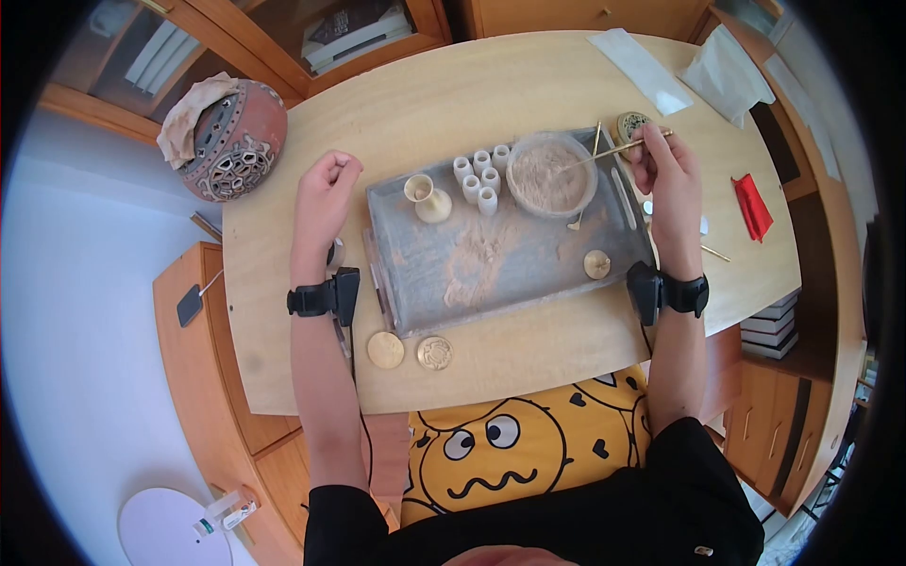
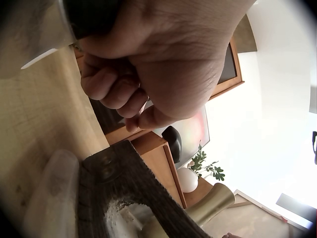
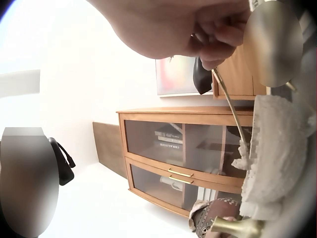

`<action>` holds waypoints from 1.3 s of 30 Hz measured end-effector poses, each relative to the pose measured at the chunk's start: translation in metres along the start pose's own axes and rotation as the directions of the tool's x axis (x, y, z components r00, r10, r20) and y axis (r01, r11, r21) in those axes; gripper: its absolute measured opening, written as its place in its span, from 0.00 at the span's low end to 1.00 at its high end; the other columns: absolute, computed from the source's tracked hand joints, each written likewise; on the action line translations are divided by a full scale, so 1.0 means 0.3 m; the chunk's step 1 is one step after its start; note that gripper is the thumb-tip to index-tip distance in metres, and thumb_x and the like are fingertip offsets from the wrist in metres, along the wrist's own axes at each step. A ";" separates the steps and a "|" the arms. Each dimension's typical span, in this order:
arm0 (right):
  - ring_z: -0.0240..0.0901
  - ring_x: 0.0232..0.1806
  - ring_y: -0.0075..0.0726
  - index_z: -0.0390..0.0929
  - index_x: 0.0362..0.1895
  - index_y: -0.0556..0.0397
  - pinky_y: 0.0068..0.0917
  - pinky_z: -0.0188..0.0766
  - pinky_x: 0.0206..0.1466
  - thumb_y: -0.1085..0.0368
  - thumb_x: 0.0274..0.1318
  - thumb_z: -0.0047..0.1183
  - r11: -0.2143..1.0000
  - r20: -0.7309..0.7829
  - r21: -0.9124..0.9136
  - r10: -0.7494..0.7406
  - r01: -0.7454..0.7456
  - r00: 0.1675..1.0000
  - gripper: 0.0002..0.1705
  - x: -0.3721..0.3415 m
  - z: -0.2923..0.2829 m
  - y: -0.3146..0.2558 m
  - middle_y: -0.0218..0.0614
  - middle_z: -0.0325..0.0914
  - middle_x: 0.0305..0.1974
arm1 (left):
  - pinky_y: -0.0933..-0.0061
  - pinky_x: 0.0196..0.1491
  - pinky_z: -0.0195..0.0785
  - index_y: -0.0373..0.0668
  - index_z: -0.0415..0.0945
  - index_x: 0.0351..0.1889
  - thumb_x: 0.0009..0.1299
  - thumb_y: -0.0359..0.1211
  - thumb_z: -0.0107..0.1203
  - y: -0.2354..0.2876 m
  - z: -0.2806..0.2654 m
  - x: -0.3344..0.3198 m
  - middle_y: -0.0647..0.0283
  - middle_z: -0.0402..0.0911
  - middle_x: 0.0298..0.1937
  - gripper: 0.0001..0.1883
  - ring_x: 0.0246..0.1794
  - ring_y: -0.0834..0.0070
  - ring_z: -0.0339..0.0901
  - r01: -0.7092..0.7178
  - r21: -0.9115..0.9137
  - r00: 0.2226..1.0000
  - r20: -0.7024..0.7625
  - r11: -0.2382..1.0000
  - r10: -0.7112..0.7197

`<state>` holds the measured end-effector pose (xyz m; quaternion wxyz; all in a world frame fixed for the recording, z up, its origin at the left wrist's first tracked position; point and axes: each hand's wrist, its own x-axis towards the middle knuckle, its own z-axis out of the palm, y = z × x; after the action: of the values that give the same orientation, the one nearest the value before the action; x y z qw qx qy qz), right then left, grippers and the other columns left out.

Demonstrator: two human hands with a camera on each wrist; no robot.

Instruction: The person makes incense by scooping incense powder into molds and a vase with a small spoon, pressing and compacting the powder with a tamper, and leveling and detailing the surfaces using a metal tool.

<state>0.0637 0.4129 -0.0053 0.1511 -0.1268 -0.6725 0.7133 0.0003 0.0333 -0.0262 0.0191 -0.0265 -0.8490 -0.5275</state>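
Note:
My right hand (image 1: 674,189) pinches a thin brass rod (image 1: 618,151) over the right side of the tray. The rod slants down to the left into a pale round bowl (image 1: 511,175) of greyish-pink powder (image 1: 547,177). In the right wrist view, clumped powder (image 3: 242,157) clings about the rod's lower end by the bowl's rim. My left hand (image 1: 326,201) is held beyond the tray's left edge, its fingers curled in with nothing visible in them. The left wrist view shows the same curled fingers (image 2: 118,91).
The grey tray (image 1: 538,283) carries spilled powder, a brass vase (image 1: 431,203), several white cylinders (image 1: 471,189) and a brass disc (image 1: 596,265). Two brass discs (image 1: 385,350) lie near the front edge. A red pouch (image 1: 752,208) lies right; a patterned pot (image 1: 236,141) stands left.

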 end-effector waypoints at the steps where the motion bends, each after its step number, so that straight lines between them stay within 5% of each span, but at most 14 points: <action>1: 0.60 0.23 0.14 0.78 0.38 0.55 0.16 0.55 0.25 0.55 0.69 0.49 1.000 0.003 0.010 -0.011 0.011 1.000 0.16 0.004 0.001 0.000 0.24 0.72 0.25 | 0.82 0.29 0.53 0.37 0.74 0.33 0.73 0.33 0.54 -0.001 0.000 0.003 0.75 0.69 0.24 0.09 0.25 0.90 0.61 0.006 -0.003 1.000 0.001 1.000 -0.006; 24: 0.65 0.24 0.13 0.78 0.41 0.60 0.15 0.62 0.27 0.59 0.69 0.49 0.992 0.263 0.123 -0.054 0.022 0.963 0.15 -0.129 0.292 -0.095 0.31 0.80 0.29 | 0.84 0.27 0.47 0.41 0.75 0.34 0.74 0.35 0.53 -0.005 0.005 0.004 0.80 0.65 0.24 0.08 0.24 0.92 0.56 -0.039 0.006 0.999 0.013 0.999 0.039; 33: 0.69 0.23 0.17 0.78 0.41 0.59 0.18 0.67 0.28 0.61 0.69 0.49 0.990 0.285 0.041 -0.143 0.137 0.948 0.13 -0.150 0.314 -0.058 0.30 0.81 0.28 | 0.83 0.27 0.50 0.39 0.75 0.34 0.73 0.34 0.54 -0.019 0.002 0.009 0.77 0.67 0.24 0.08 0.24 0.90 0.58 -0.016 0.006 1.000 0.010 1.000 0.016; 39: 0.77 0.25 0.26 0.77 0.39 0.60 0.22 0.70 0.30 0.64 0.67 0.50 0.929 0.317 -0.067 -0.325 0.363 0.891 0.11 -0.179 0.317 -0.065 0.37 0.82 0.28 | 0.81 0.27 0.53 0.36 0.75 0.33 0.72 0.33 0.54 -0.019 0.003 0.011 0.75 0.70 0.23 0.09 0.24 0.89 0.60 -0.039 -0.004 0.999 0.000 0.999 0.039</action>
<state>0.0774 0.3056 0.0189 0.1629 0.0954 -0.7424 0.6428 -0.0033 0.0318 -0.0314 0.0291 -0.0432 -0.8471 -0.5288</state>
